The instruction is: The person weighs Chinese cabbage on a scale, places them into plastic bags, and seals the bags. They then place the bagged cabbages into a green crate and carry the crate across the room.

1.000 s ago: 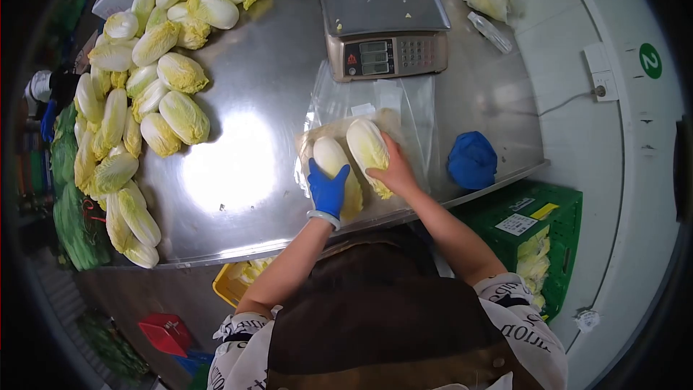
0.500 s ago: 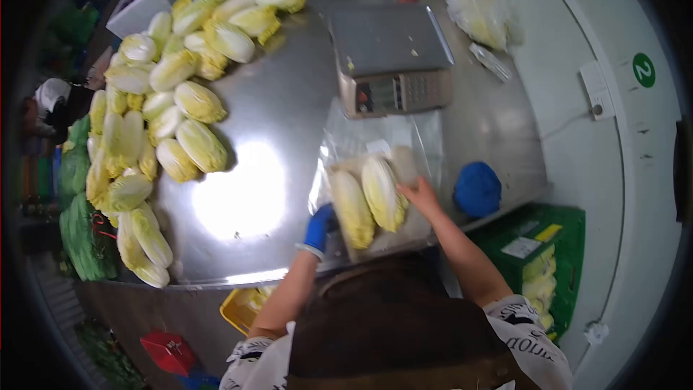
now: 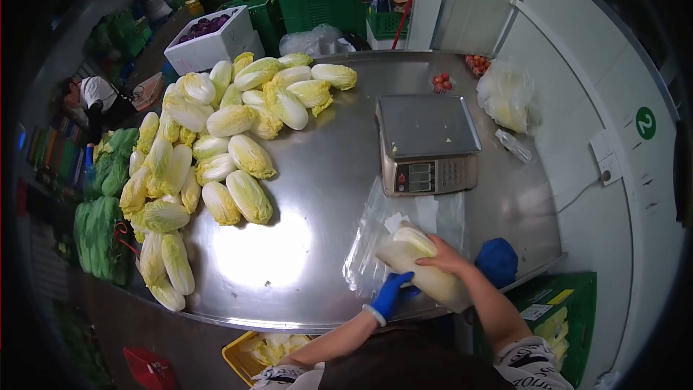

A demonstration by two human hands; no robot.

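Two napa cabbages lay side by side a moment ago; now they form one bundle in a clear plastic bag (image 3: 442, 287), with a pale napa cabbage (image 3: 417, 240) showing at its upper end. My bare right hand (image 3: 445, 257) grips the bundle from the right, fingers over its top. Against the lower left side is my left hand (image 3: 393, 295) in a blue glove, its thumb and fingers closed on the bag. Flat clear bags (image 3: 367, 242) lie beneath, in front of the weighing scale (image 3: 428, 144).
Loose napa cabbages (image 3: 231, 121) are heaped at the table's left. On the right sit a blue bundle (image 3: 497, 262) and a stuffed plastic bag (image 3: 505, 97). A green crate (image 3: 577, 318) and yellow crate (image 3: 238, 350) stand below the front edge. Another person (image 3: 101, 97) is at far left.
The cabbages have been turned from upright to slanting and gathered together in the bag. My left hand has moved right onto the bundle; my right hand now grips its top. The camera view has shifted.
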